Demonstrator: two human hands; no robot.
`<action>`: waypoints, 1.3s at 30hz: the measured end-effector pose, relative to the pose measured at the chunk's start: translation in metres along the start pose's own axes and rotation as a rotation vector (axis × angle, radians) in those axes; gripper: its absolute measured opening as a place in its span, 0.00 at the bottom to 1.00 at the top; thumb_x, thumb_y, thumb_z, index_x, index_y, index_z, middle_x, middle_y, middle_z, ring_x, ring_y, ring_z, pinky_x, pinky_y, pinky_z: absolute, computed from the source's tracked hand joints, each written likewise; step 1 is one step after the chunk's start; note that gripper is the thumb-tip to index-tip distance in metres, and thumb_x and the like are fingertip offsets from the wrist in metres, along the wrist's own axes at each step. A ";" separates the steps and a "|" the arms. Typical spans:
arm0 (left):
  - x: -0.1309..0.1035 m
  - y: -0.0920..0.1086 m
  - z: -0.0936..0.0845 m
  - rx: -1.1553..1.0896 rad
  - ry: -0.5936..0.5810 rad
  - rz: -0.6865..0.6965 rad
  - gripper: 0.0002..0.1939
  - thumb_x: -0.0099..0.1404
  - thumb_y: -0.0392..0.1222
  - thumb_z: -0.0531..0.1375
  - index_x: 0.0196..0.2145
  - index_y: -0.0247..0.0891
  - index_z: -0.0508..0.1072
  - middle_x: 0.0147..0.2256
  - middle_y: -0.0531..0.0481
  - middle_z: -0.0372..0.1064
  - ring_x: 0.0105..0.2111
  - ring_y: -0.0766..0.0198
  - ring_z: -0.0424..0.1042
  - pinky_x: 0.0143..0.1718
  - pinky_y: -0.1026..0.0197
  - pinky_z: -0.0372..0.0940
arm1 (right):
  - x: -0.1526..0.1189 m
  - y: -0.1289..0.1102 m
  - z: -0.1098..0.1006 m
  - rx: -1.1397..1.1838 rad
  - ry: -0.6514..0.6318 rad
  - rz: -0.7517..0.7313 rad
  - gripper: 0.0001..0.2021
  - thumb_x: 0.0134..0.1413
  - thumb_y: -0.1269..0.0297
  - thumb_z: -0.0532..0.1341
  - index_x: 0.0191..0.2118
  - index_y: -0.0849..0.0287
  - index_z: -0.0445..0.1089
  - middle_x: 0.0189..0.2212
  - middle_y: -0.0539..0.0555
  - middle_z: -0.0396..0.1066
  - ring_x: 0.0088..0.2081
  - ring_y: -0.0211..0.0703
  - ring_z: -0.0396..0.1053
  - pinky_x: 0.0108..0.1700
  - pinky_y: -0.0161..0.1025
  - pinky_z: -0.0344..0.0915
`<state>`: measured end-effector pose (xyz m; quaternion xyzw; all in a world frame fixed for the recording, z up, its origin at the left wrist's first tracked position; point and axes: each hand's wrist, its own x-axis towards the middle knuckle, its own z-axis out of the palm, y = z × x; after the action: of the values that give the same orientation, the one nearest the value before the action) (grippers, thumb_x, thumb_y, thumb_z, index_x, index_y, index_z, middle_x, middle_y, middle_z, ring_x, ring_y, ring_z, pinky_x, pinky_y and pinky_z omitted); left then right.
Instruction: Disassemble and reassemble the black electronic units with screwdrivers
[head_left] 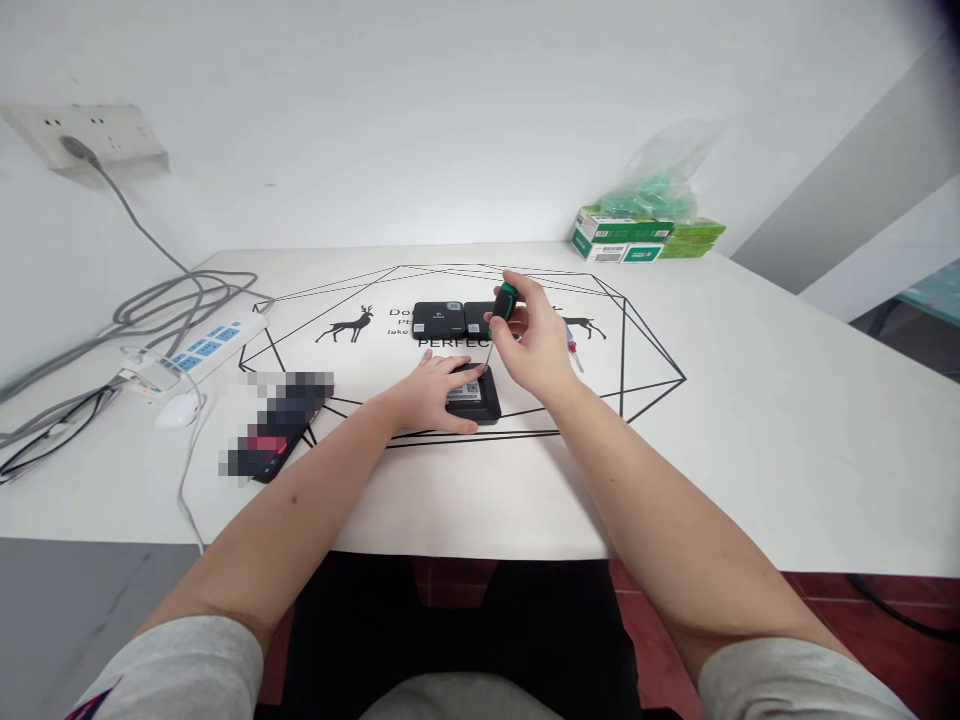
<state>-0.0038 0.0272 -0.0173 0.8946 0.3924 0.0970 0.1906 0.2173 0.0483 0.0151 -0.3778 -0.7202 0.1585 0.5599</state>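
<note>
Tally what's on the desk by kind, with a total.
Black boxes: 3 (one under the left hand at, two behind, and)
Screwdriver: 1, in the right hand
Power strip: 1
Mouse: 1
Green cartons: 1 stack
Plastic bag: 1
Total: 8

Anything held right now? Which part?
Right hand pinches a screwdriver by its green-black handle. Left hand lies flat on the nearest black box, pinning it, not gripping.

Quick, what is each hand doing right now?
Left hand: open, lying flat on the small black box.
Right hand: closed around a green-handled screwdriver, tip pointing down at that box.
</note>
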 end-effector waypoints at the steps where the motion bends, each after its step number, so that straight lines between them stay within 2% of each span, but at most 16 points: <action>1: -0.001 0.001 -0.001 -0.002 -0.005 -0.001 0.55 0.63 0.68 0.71 0.79 0.47 0.59 0.78 0.35 0.51 0.76 0.30 0.53 0.77 0.25 0.28 | 0.000 -0.001 -0.001 0.000 0.003 0.002 0.27 0.66 0.61 0.59 0.70 0.49 0.64 0.60 0.61 0.76 0.47 0.53 0.81 0.52 0.59 0.85; 4: -0.002 0.004 -0.002 -0.041 -0.015 -0.021 0.55 0.66 0.71 0.69 0.80 0.44 0.57 0.79 0.34 0.48 0.79 0.32 0.47 0.77 0.25 0.26 | 0.000 -0.002 -0.003 -0.002 0.028 0.014 0.28 0.67 0.60 0.60 0.70 0.49 0.64 0.60 0.60 0.76 0.47 0.53 0.82 0.51 0.59 0.85; 6: -0.002 0.005 -0.002 -0.095 0.020 -0.059 0.49 0.72 0.71 0.63 0.79 0.43 0.58 0.79 0.35 0.48 0.80 0.34 0.42 0.77 0.24 0.26 | 0.000 -0.002 -0.004 -0.002 0.049 0.021 0.28 0.68 0.58 0.60 0.72 0.47 0.62 0.60 0.60 0.75 0.48 0.54 0.82 0.52 0.58 0.85; 8: 0.000 0.005 -0.001 -0.129 0.102 -0.086 0.39 0.75 0.67 0.61 0.74 0.44 0.66 0.78 0.37 0.54 0.80 0.35 0.43 0.76 0.22 0.28 | -0.001 0.000 -0.004 0.000 0.057 0.021 0.30 0.71 0.56 0.58 0.74 0.44 0.58 0.62 0.59 0.74 0.51 0.54 0.83 0.53 0.57 0.85; 10: 0.004 0.004 0.000 -0.135 0.196 -0.070 0.25 0.76 0.60 0.61 0.61 0.43 0.77 0.73 0.39 0.64 0.78 0.36 0.51 0.77 0.23 0.33 | -0.001 0.002 -0.002 0.014 0.056 0.010 0.31 0.73 0.52 0.57 0.77 0.42 0.52 0.64 0.61 0.72 0.54 0.54 0.83 0.54 0.56 0.84; 12: 0.007 0.001 0.001 -0.129 0.279 -0.030 0.16 0.78 0.53 0.58 0.47 0.43 0.81 0.66 0.41 0.74 0.73 0.41 0.63 0.78 0.28 0.40 | -0.001 0.004 0.001 0.042 0.060 0.003 0.32 0.74 0.50 0.56 0.78 0.42 0.48 0.65 0.62 0.70 0.55 0.55 0.83 0.55 0.57 0.84; 15: 0.009 -0.005 -0.001 -0.094 0.371 0.027 0.15 0.77 0.48 0.56 0.37 0.44 0.79 0.53 0.43 0.83 0.62 0.47 0.75 0.74 0.35 0.56 | -0.001 0.007 0.004 0.075 0.071 0.016 0.32 0.75 0.47 0.56 0.77 0.41 0.47 0.65 0.63 0.69 0.54 0.56 0.83 0.56 0.60 0.84; 18: 0.005 -0.010 -0.006 -0.055 0.446 0.043 0.13 0.74 0.45 0.57 0.32 0.44 0.77 0.46 0.43 0.83 0.52 0.49 0.79 0.62 0.42 0.70 | -0.001 0.008 0.005 0.089 0.094 0.035 0.32 0.75 0.45 0.56 0.77 0.39 0.46 0.64 0.63 0.70 0.55 0.58 0.83 0.56 0.63 0.83; 21: 0.002 -0.011 -0.008 -0.090 0.500 0.017 0.09 0.70 0.48 0.62 0.37 0.43 0.79 0.45 0.44 0.82 0.49 0.50 0.79 0.56 0.46 0.73 | -0.001 0.009 0.006 0.103 0.114 0.049 0.32 0.75 0.45 0.57 0.76 0.40 0.46 0.63 0.63 0.70 0.55 0.58 0.83 0.58 0.64 0.83; 24: 0.003 -0.007 -0.008 -0.131 0.469 -0.006 0.12 0.70 0.51 0.65 0.44 0.42 0.81 0.47 0.45 0.82 0.50 0.50 0.79 0.57 0.47 0.72 | -0.002 0.009 0.008 0.125 0.115 0.054 0.31 0.74 0.46 0.58 0.75 0.41 0.48 0.63 0.63 0.70 0.53 0.56 0.84 0.59 0.64 0.82; 27: 0.006 -0.005 -0.009 -0.087 0.382 -0.019 0.12 0.75 0.49 0.60 0.39 0.43 0.81 0.41 0.47 0.82 0.45 0.51 0.79 0.55 0.48 0.72 | -0.002 0.010 0.009 0.142 0.120 0.058 0.31 0.74 0.47 0.59 0.74 0.41 0.49 0.63 0.63 0.70 0.53 0.57 0.84 0.59 0.64 0.82; 29: 0.006 -0.009 -0.013 -0.004 0.328 -0.053 0.13 0.76 0.47 0.59 0.38 0.43 0.82 0.41 0.47 0.82 0.45 0.51 0.79 0.58 0.45 0.70 | -0.002 0.011 0.009 0.140 0.130 0.062 0.31 0.73 0.47 0.59 0.74 0.41 0.49 0.63 0.63 0.69 0.54 0.58 0.83 0.59 0.65 0.82; 31: 0.003 -0.018 -0.019 0.118 0.314 -0.154 0.14 0.76 0.47 0.58 0.41 0.44 0.84 0.45 0.45 0.83 0.51 0.47 0.78 0.63 0.40 0.64 | -0.002 0.013 0.007 0.130 0.141 0.056 0.31 0.74 0.47 0.59 0.75 0.40 0.48 0.63 0.63 0.69 0.54 0.58 0.83 0.59 0.65 0.82; 34: -0.005 -0.038 -0.028 0.231 0.303 -0.391 0.16 0.77 0.43 0.54 0.47 0.44 0.84 0.53 0.41 0.81 0.57 0.43 0.76 0.63 0.38 0.64 | -0.002 0.018 0.006 0.093 0.136 0.030 0.31 0.74 0.46 0.57 0.76 0.40 0.47 0.63 0.63 0.69 0.54 0.57 0.83 0.56 0.63 0.83; 39: -0.014 -0.063 -0.035 0.267 0.313 -0.571 0.17 0.77 0.42 0.54 0.50 0.40 0.83 0.53 0.34 0.78 0.58 0.37 0.74 0.61 0.34 0.64 | -0.003 0.022 0.009 0.052 0.107 -0.003 0.33 0.75 0.45 0.54 0.77 0.41 0.45 0.64 0.64 0.69 0.53 0.56 0.83 0.54 0.61 0.84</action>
<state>-0.0671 0.0654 -0.0119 0.7400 0.6605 0.1236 0.0287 0.2175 0.0626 -0.0047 -0.3698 -0.6855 0.1560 0.6074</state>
